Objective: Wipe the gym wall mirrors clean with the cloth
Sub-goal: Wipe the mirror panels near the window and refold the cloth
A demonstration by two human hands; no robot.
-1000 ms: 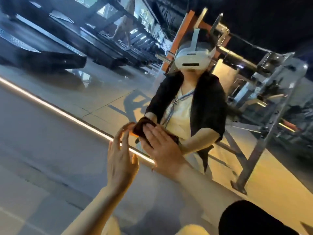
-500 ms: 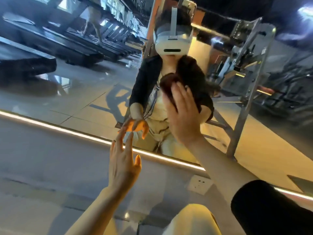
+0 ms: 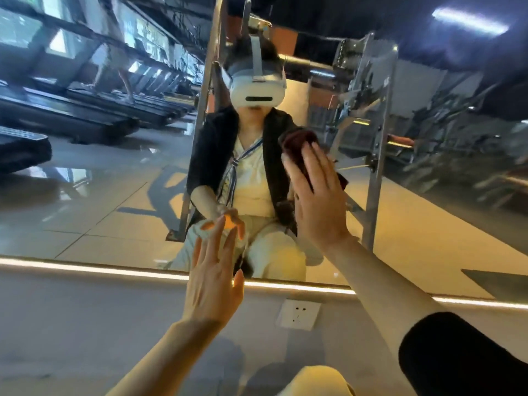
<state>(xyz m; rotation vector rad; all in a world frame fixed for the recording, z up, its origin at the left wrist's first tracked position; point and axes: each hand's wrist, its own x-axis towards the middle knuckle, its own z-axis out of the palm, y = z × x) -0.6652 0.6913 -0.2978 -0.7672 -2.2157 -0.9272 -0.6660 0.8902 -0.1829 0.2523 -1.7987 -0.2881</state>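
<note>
The wall mirror (image 3: 94, 195) fills the upper part of the view and reflects the gym floor and a person wearing a white headset. A dark red cloth (image 3: 298, 144) lies flat on the glass. My right hand (image 3: 317, 201) presses it there with straight, spread fingers; most of the cloth is hidden under the palm. My left hand (image 3: 213, 277) is raised lower and to the left, fingers straight, fingertips at or close to the glass near the mirror's bottom edge, holding nothing.
A glowing light strip (image 3: 85, 269) runs along the mirror's bottom edge. Below it is a grey wall (image 3: 85, 324) with a white power socket (image 3: 298, 314). Treadmills and a metal rack show only as reflections. My knee (image 3: 317, 381) is at the bottom.
My right hand has slid the cloth up and to the right across the glass, from near the bottom edge. My left hand has stayed low by the strip.
</note>
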